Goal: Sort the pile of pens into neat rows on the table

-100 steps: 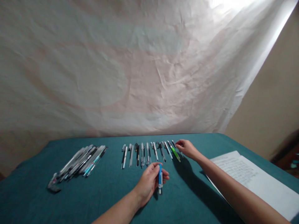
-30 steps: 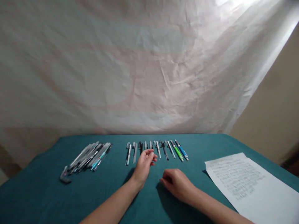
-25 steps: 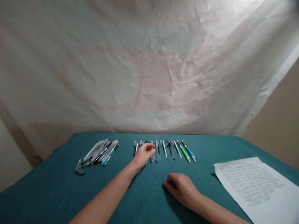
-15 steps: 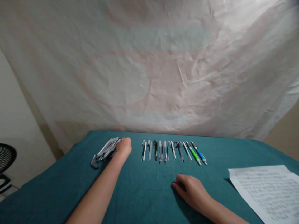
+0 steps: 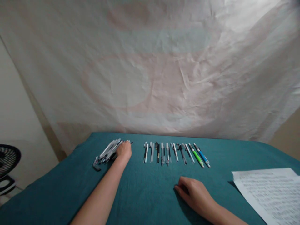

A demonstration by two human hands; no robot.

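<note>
My left hand is at the right side of a pile of pens, back of the hand up and fingers curled down. The tip of a pen pokes out beyond its knuckles; the fingertips themselves are hidden. Closer to me, my right hand rests on the green cloth with its fingers loosely curled and nothing visible in them. Between and beyond the hands lies a row of several pens, side by side. A green pen and a blue pen end the row on the right.
Printed sheets of paper lie at the right on the green tablecloth. A wrinkled pale sheet hangs behind the table. Beyond the table's left edge stands a black fan.
The view has shifted slightly. My left hand has moved a little against the pile, and a pen tip now shows past its knuckles. My right hand stays in place.
</note>
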